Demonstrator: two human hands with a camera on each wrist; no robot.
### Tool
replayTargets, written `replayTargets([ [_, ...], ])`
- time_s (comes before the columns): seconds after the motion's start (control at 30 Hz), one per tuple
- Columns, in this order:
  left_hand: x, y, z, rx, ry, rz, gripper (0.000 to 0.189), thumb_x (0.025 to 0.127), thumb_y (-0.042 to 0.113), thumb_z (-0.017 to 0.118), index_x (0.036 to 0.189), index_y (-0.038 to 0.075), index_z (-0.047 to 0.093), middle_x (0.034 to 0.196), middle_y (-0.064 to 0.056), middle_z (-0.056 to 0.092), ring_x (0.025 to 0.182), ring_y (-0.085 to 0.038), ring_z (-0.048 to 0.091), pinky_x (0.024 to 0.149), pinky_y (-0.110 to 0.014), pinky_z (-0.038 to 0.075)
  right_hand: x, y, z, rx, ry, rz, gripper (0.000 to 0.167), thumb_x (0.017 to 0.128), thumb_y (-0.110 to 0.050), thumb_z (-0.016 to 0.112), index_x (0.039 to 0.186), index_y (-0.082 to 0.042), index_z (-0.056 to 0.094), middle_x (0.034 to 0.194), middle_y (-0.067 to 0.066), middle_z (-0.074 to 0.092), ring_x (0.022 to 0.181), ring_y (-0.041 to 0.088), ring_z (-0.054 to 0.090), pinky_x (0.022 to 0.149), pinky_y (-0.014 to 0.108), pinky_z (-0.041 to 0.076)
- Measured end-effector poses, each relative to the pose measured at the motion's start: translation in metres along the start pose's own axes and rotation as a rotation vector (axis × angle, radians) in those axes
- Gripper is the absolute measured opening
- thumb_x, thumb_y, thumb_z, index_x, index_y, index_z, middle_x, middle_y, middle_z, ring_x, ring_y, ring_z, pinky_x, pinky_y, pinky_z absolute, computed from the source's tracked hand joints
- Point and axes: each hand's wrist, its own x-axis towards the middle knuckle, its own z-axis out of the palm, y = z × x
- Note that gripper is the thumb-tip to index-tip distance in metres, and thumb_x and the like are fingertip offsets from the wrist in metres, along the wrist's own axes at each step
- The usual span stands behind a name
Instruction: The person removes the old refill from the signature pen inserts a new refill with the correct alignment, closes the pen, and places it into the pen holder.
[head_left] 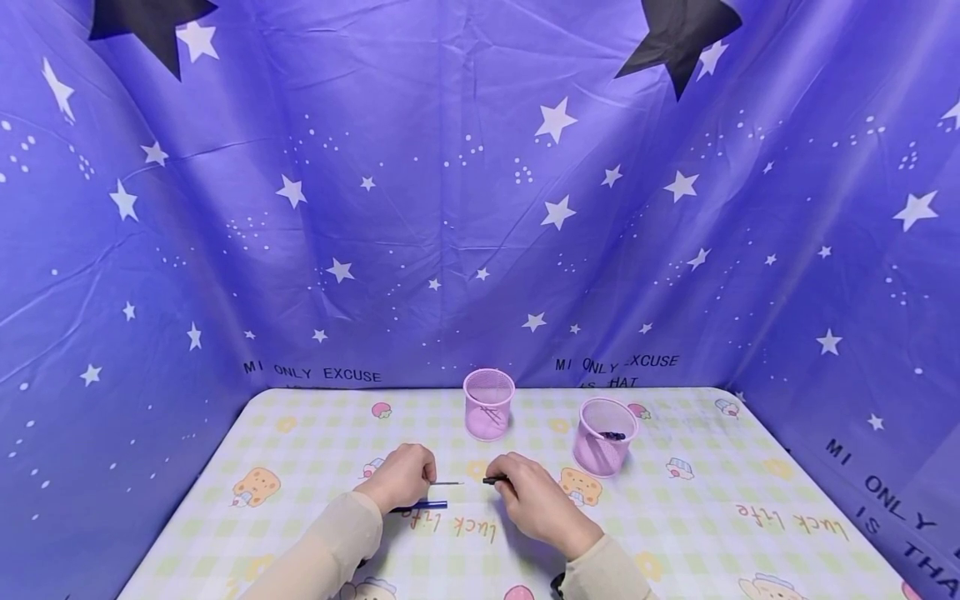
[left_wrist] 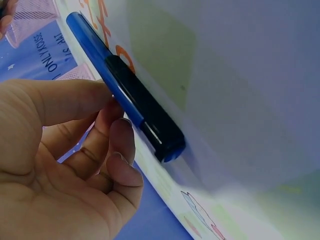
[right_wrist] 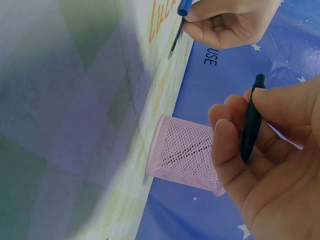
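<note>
Two hands work over one table (head_left: 697, 500): the left hand (head_left: 401, 477) has its grip clamped on one thin pen refill (right_wrist: 176, 39), pointing to 3 o'clock, and the right hand (head_left: 540, 504) pinches one black pen part (right_wrist: 252, 122) at its 10 o'clock. One blue-and-black pen barrel (left_wrist: 131, 87) lies just beside the left hand, at 4 o'clock. Two pink mesh cups (head_left: 474, 423) stand at the right hand's 11 and 1 o'clock; their dark contents are too small to count. Fingers hide the refill's far end; both sleeves (head_left: 337, 533) are cut off below.
</note>
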Motion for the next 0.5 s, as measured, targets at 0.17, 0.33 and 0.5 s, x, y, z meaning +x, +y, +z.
replayTargets([
  [0.17,-0.0004,-0.0029,0.0001,0.005,0.004,0.010,0.022,0.067,-0.009,0.061,0.067,0.013,0.063,0.067,0.008,0.055,0.066,-0.011,0.050,0.066,-0.030,0.045,0.0003,-0.0007,-0.0004,0.013,-0.002,-0.002,0.017,0.089,0.002,0.058,0.097,-0.013,0.063,0.093,-0.005,0.062,0.089,0.007,0.057,0.081,0.033,0.050],
  [0.33,-0.0009,-0.0029,-0.0022,0.012,0.024,0.035,0.023,0.067,-0.009,0.059,0.066,0.014,0.063,0.066,0.009,0.054,0.064,-0.010,0.050,0.064,-0.028,0.045,-0.0001,-0.0011,-0.0005,0.021,-0.005,-0.001,0.016,0.091,0.001,0.058,0.097,-0.013,0.063,0.093,-0.004,0.062,0.088,0.007,0.057,0.081,0.032,0.050],
  [0.5,-0.0007,-0.0014,-0.0049,0.021,0.042,0.042,0.023,0.067,-0.008,0.059,0.067,0.014,0.064,0.067,0.009,0.055,0.065,-0.009,0.051,0.064,-0.028,0.046,-0.0001,-0.0008,-0.0001,0.020,-0.008,0.003,0.014,0.091,-0.001,0.057,0.096,-0.013,0.063,0.093,-0.003,0.062,0.088,0.007,0.057,0.081,0.033,0.050],
])
